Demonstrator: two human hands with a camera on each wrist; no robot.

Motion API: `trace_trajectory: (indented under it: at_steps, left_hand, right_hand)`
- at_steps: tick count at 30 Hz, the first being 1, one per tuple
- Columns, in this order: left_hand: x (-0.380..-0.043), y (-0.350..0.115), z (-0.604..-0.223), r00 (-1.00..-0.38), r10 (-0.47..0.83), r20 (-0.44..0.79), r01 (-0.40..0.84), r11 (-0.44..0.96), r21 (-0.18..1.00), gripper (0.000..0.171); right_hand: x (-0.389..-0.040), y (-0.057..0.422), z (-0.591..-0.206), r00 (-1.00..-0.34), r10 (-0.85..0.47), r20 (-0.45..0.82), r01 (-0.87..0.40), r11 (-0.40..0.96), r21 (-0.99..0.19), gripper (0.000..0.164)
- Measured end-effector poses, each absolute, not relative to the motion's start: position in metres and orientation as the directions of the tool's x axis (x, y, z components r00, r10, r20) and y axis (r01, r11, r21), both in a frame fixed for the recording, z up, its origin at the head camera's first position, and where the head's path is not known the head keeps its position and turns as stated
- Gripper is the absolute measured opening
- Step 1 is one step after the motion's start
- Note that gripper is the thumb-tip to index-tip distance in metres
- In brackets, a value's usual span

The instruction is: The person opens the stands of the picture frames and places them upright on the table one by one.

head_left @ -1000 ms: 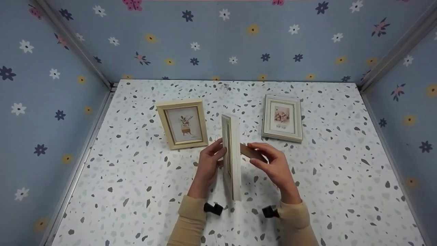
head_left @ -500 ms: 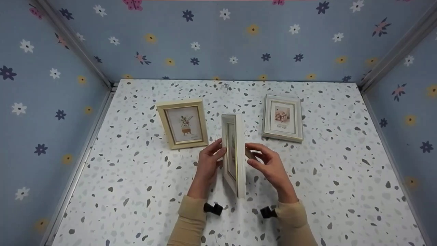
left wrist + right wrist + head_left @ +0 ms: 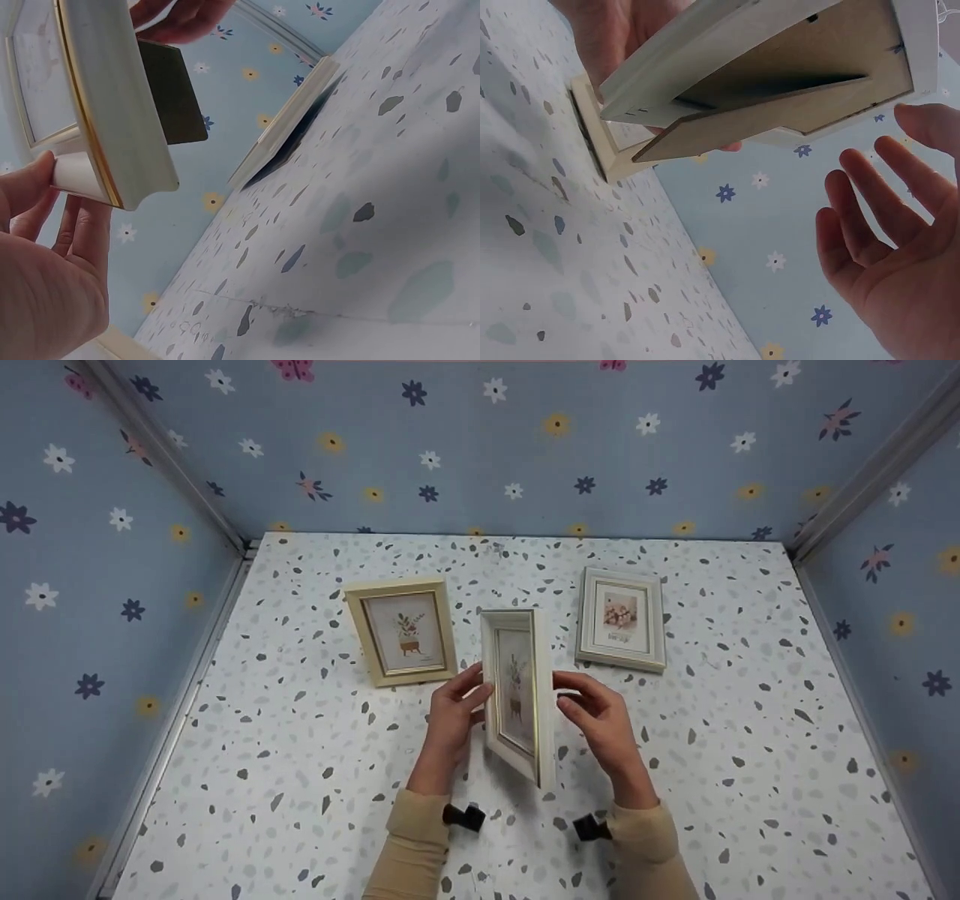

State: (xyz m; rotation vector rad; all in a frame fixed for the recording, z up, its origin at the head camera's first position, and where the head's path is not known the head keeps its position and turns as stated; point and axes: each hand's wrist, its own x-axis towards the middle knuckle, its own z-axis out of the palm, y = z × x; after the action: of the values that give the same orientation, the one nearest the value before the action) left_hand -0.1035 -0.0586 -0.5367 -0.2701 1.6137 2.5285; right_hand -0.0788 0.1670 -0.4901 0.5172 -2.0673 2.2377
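White frame (image 3: 516, 697), view centre, sits turned more face-on; left hand (image 3: 451, 711) pinches its edge, likely steadying it; right hand (image 3: 604, 720) loose.

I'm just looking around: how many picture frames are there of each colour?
Yellowish: 1 (leftmost frame)
Whitish: 2 (held frame, gripped by the left hand; rightmost frame)
Total: 3 frames

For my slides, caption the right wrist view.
Left grip holding a white rectangular picture frame, flat brown stand angled from its back, right grip open nearby.
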Motion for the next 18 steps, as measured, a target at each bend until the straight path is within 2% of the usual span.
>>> trace_trajectory:
  at_steps: [9, 18]
  left_hand:
    - [-0.101, -0.063, -0.533, -0.979, -0.034, -0.203, -0.172, -0.411, 0.896, 0.044]
    - [-0.099, -0.064, -0.525, -0.989, -0.081, -0.124, -0.087, -0.359, 0.929, 0.042]
  right_hand:
    - [-0.074, 0.171, -0.481, -0.939, -0.028, 0.344, -0.336, -0.146, -0.93, 0.032]
    - [-0.076, 0.172, -0.487, -0.958, 0.106, 0.266, -0.278, -0.121, -0.953, 0.038]
